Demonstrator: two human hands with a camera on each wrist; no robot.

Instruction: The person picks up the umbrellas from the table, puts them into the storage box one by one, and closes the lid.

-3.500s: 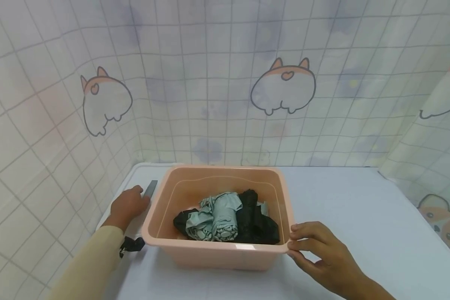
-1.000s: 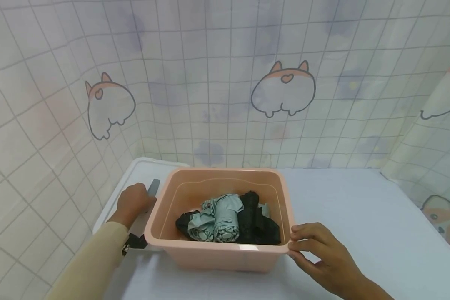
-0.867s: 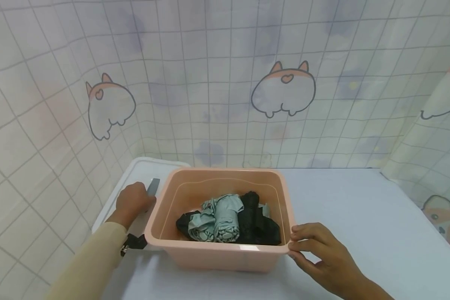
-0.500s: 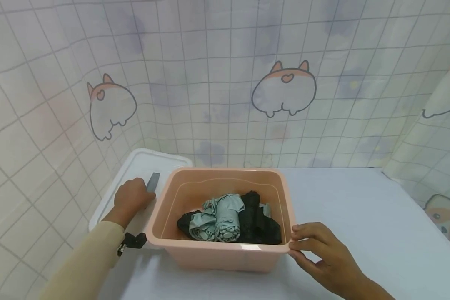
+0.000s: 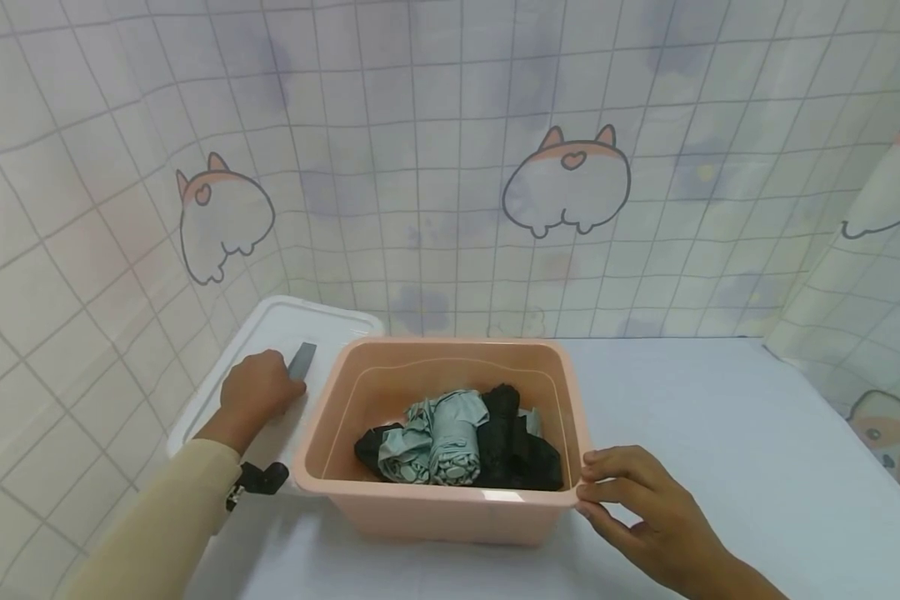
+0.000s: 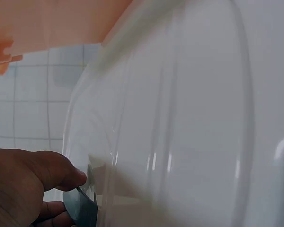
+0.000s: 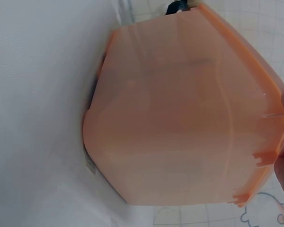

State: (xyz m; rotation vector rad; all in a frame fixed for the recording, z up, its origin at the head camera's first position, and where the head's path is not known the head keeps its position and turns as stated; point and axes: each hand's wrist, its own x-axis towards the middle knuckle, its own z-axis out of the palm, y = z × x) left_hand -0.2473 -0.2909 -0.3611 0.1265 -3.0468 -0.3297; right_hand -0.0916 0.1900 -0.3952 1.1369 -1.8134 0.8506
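Note:
A peach plastic bin (image 5: 450,517) stands on the white table, holding rolled pale-green cloth (image 5: 454,437) and black cloth (image 5: 521,454). My right hand (image 5: 648,521) pinches the bin's front right corner rim between thumb and fingers; in the right wrist view the bin wall (image 7: 170,123) fills most of the picture. Left of the bin, a white lid (image 5: 300,321) lies partly hidden behind it. With my left hand (image 5: 258,392) I grip a grey handle piece (image 5: 302,360) on the lid; the left wrist view shows thumb and fingers around this grey piece (image 6: 80,208).
A grid-patterned curtain (image 5: 420,167) with cartoon animals hangs behind and along both sides, close to my left hand. The white tabletop (image 5: 690,400) extends right of the bin and in front of it.
The lid has slid out further from behind the bin, towards the back left, with my left hand on its grey piece. The right hand and bin stay nearly still.

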